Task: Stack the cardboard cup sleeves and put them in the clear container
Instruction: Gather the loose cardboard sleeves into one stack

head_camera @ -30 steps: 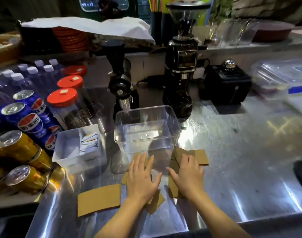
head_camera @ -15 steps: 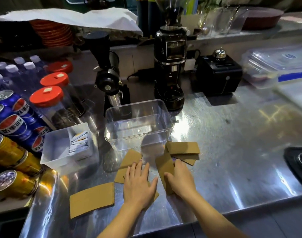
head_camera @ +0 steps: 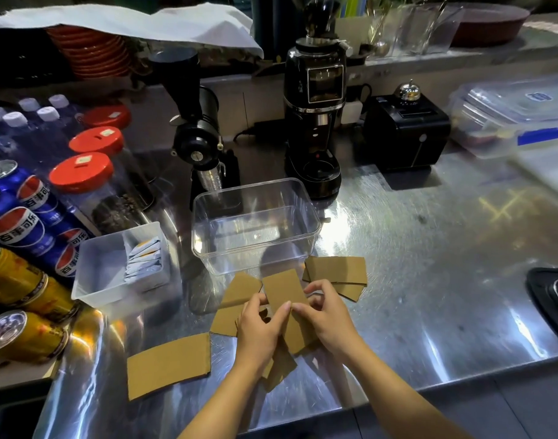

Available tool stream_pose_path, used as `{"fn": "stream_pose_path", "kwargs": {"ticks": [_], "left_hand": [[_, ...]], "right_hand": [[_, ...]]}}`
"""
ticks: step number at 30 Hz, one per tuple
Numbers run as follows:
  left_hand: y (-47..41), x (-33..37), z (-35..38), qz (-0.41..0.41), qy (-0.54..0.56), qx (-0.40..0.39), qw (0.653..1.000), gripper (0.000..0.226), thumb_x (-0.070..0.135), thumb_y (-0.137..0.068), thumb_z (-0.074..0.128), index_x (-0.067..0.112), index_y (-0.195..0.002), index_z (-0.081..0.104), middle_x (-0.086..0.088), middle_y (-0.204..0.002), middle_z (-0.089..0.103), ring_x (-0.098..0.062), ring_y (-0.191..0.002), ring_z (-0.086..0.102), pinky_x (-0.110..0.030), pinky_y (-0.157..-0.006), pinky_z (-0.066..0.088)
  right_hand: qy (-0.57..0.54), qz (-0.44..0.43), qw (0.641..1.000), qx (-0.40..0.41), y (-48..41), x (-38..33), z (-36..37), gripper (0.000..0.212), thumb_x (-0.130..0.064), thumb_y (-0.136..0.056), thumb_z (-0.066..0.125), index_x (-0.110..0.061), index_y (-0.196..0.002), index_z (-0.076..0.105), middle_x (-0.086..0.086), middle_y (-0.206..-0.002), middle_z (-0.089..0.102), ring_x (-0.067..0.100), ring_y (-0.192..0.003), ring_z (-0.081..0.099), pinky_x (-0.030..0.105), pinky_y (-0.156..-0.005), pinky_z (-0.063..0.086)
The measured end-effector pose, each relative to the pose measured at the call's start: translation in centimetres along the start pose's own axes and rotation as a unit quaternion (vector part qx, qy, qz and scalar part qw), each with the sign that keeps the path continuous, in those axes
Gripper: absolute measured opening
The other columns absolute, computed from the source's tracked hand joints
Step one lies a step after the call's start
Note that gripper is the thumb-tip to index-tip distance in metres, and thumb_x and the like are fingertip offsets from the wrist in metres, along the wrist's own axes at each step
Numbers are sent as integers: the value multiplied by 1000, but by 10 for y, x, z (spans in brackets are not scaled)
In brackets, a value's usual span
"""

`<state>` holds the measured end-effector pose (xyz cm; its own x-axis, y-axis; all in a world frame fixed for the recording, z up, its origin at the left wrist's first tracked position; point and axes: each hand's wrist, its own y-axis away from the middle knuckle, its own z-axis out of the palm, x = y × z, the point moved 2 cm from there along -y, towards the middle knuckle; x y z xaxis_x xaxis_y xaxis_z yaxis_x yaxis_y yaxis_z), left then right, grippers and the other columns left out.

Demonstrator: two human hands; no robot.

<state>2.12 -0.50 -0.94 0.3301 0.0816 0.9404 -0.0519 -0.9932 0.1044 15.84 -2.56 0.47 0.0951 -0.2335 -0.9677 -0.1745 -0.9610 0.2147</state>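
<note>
Several flat brown cardboard cup sleeves lie on the steel counter in front of the clear container (head_camera: 255, 220), which stands with nothing in it. My left hand (head_camera: 260, 327) and my right hand (head_camera: 326, 315) together pinch one sleeve (head_camera: 285, 289), lifted and pointing away from me. Under my hands lie more sleeves (head_camera: 236, 297). One sleeve (head_camera: 168, 364) lies alone at the near left. Two overlapping sleeves (head_camera: 336, 269) lie to the right of the container's front corner.
A white tray (head_camera: 113, 270) of sachets sits left of the container. Cans (head_camera: 18, 229), bottles and red-lidded jars (head_camera: 81, 172) crowd the left. Two black grinders (head_camera: 315, 122) and a black box (head_camera: 404, 131) stand behind. A black object (head_camera: 553, 296) sits at the right edge.
My hands were flat on the sleeves a second ago. Now both have closed on one sleeve and raised it off the counter. The view has tilted down slightly.
</note>
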Motion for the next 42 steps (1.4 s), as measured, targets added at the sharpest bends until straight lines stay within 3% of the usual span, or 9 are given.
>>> {"fn": "stream_pose_path", "kwargs": {"ticks": [2,9,13,18,22,25,28,32,42], "left_hand": [[0,3,0,-8,48,7,999,18,24,-77,71,21,-71,54,8,-68,60,-8,-69,55,-21,-65,46],[-4,9,-5,-121,243,-4,962,10,12,-82,56,15,-83,65,-5,-77,69,-20,-71,63,-33,-65,51],[-2,12,-5,-219,407,-81,883,31,16,-77,46,4,-84,74,-15,-83,74,-26,-72,70,-40,-70,55],[3,11,-7,-278,412,-125,859,39,31,-62,66,-1,-83,72,-15,-71,68,-26,-61,63,-34,-62,55],[1,8,-8,-301,413,-103,853,37,31,-62,69,-1,-80,71,-14,-68,67,-26,-58,61,-34,-61,53],[-5,7,-12,-300,393,-87,865,30,28,-62,71,1,-75,71,-13,-66,66,-25,-54,61,-35,-63,49],[-16,10,-19,-269,348,-51,897,37,21,-65,74,-4,-92,65,-16,-74,62,-24,-57,60,-34,-58,51],[-25,19,-25,-230,329,-33,915,60,20,-68,74,-10,-115,53,-21,-88,61,-28,-71,60,-37,-63,52],[0,35,-2,-289,366,-224,856,50,16,-54,84,9,-101,70,-19,-91,72,-32,-76,69,-42,-63,58]], "right_hand": [[24,-20,1000,-3,-1,0,-1,17,-17,-81,66,-21,-89,50,3,-77,60,13,-72,56,17,-62,46],[153,-83,981,85,-34,-5,-36,13,-10,-77,68,-15,-83,57,4,-85,59,17,-79,55,10,-65,41],[343,-49,931,117,-68,1,-68,45,-10,-72,65,-11,-115,54,11,-119,59,28,-111,51,40,-95,37],[425,51,901,70,-86,14,-93,85,-30,-65,76,-22,-137,31,5,-133,50,24,-125,39,36,-86,22],[480,48,872,77,-86,15,-101,69,-39,-62,78,-24,-121,46,5,-118,50,24,-113,42,36,-86,25],[360,2,932,40,-78,7,-103,31,-15,-72,70,-24,-97,53,3,-100,57,22,-95,51,30,-78,38],[244,-41,968,-32,-66,-16,-105,29,-4,-78,65,-29,-87,53,-5,-85,58,20,-87,56,21,-67,45],[127,-103,986,-20,-54,-55,-101,26,-14,-74,73,-34,-81,57,7,-80,65,16,-75,59,26,-64,51],[8,-93,987,-131,-45,-63,-28,26,-6,-66,78,-26,-71,62,-2,-71,67,6,-67,63,17,-61,52]]}}
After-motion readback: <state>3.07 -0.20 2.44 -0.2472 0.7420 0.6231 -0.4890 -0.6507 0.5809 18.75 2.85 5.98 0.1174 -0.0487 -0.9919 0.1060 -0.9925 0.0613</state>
